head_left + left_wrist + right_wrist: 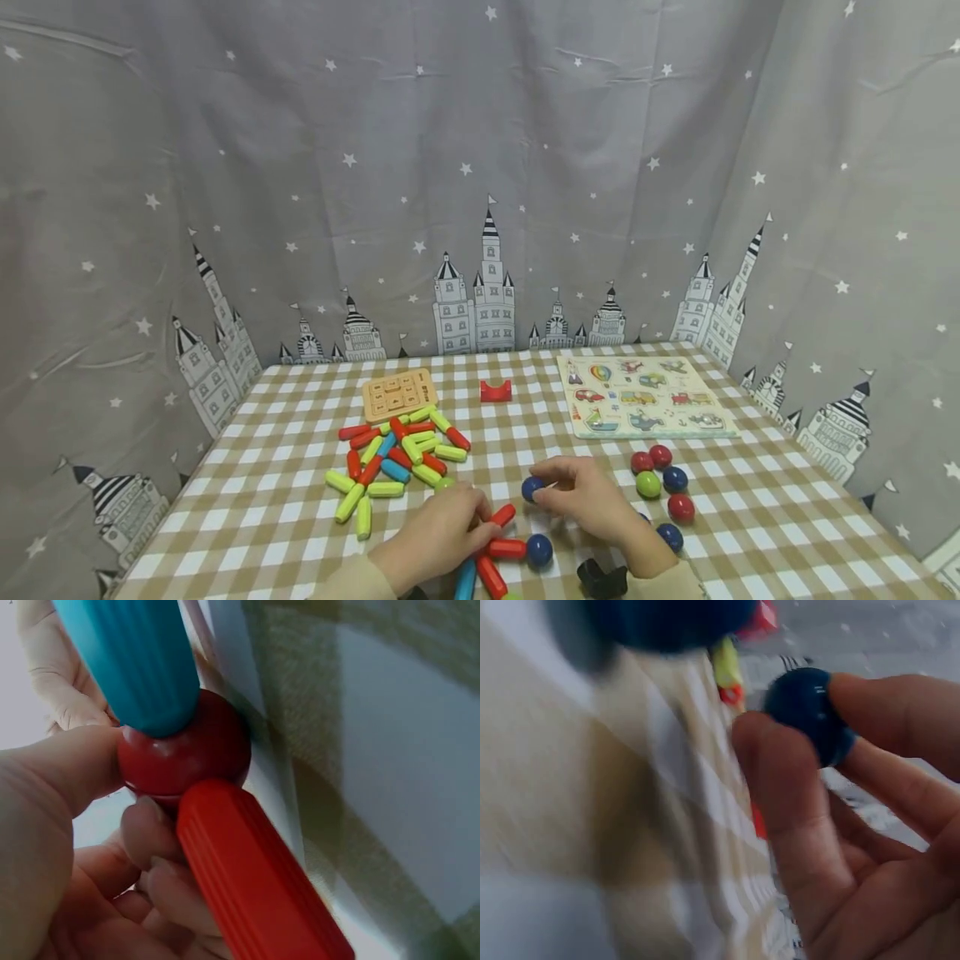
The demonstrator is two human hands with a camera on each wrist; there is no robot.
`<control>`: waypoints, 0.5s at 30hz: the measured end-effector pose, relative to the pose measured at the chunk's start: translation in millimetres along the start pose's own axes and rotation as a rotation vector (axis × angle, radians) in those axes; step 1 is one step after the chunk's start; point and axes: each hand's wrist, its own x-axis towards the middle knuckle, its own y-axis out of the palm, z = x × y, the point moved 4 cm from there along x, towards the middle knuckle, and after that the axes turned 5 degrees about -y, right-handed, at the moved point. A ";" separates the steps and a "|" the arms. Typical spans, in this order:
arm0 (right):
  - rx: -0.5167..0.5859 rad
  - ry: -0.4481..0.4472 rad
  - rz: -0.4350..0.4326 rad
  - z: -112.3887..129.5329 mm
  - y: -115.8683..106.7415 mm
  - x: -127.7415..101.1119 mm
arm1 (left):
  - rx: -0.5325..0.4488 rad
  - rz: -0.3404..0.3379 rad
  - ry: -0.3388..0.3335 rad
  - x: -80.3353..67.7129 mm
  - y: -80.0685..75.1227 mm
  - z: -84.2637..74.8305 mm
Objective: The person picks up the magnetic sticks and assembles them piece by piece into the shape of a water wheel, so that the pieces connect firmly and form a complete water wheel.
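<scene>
Left hand [438, 533] grips a small frame of sticks around a red ball [184, 750] low on the worktop [750, 517], right hand [585, 500] pinches a blue ball [532, 488] just beside it, so barely begun, with the stick pile [397, 462] and loose balls [660, 483] waiting.

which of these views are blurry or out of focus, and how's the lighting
Head view: evenly lit and mostly sharp, with some wide-angle bending at the edges. Left wrist view: very close, so the red ball and the left hand look slightly soft, the cloth behind more so. Right wrist view: heavily blurred; only the blue ball pinched by the right hand reads clearly.
</scene>
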 end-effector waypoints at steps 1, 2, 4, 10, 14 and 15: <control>0.010 0.004 0.026 -0.2 4.5 0.6 | -0.005 0.002 -0.001 0.0 0.0 0.2; 0.029 0.009 0.043 -0.4 8.6 1.1 | -0.008 0.004 -0.001 0.2 0.3 0.4; 0.060 0.016 0.058 -1.7 14.4 2.1 | -0.010 0.007 -0.002 0.5 1.2 0.3; 0.098 0.052 0.074 -7.5 21.0 4.3 | -0.016 -0.036 0.015 -2.3 -3.2 1.6; 0.088 0.093 0.069 -8.5 21.3 4.9 | -0.019 -0.181 -0.043 -18.7 -27.5 11.9; 0.072 0.095 0.060 -7.7 20.7 4.9 | -0.014 -0.227 -0.073 -24.5 -35.2 16.6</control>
